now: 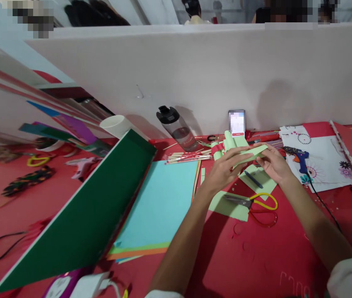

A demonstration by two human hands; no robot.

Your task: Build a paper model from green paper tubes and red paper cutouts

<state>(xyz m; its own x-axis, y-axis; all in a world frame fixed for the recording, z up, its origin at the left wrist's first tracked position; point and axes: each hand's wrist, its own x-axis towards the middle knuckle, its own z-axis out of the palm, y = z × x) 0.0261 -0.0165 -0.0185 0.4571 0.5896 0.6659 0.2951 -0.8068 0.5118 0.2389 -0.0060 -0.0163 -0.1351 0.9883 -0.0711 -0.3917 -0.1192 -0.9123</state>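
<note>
A folded strip of light green paper is held between my two hands above the table. My left hand has its fingers closed along the strip's left part. At the right end, my right hand pinches it between thumb and fingers. Just behind my hands are rolled light green paper pieces. Below them lie a dark pen on a green paper piece, and scissors with one yellow and one red handle, their blades resting over another green sheet.
Coloured paper sheets are stacked to the left beside a leaning dark green board. A water bottle and a phone stand by the white partition. A blue glue gun with a black cord lies right.
</note>
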